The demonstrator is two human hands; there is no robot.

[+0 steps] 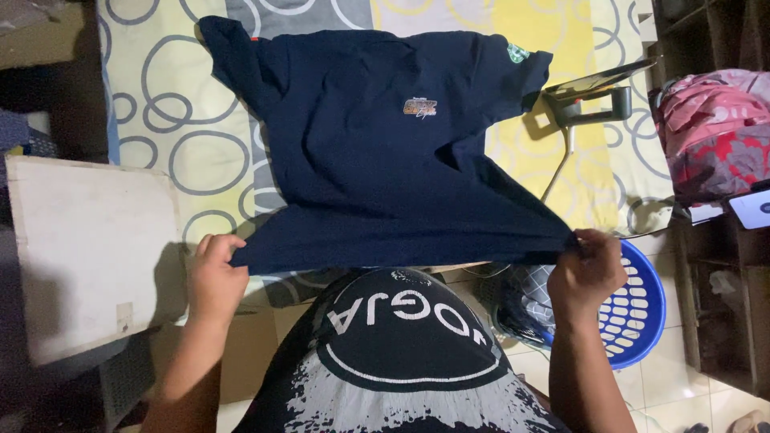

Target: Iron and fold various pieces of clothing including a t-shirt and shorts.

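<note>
Spreading navy t-shirt [377, 152] flat on patterned bedsheet [160, 120], hem hanging at near edge of bed. Left hand [215, 281] pinching left hem corner, right hand [585, 271] pinching right hem corner, pulling taut. Likely needing: lowering hem, smoothing flat. Blue basket [638, 313] sitting beside right hand.

Bed [160, 120] w/ yellow-grey ring-print sheet, just ahead of both hands. Navy T-shirt [385, 160] spread flat on it, hem at the hands. Dark stand [589, 100] + thin cable on sheet, beyond right hand [585, 273].
</note>
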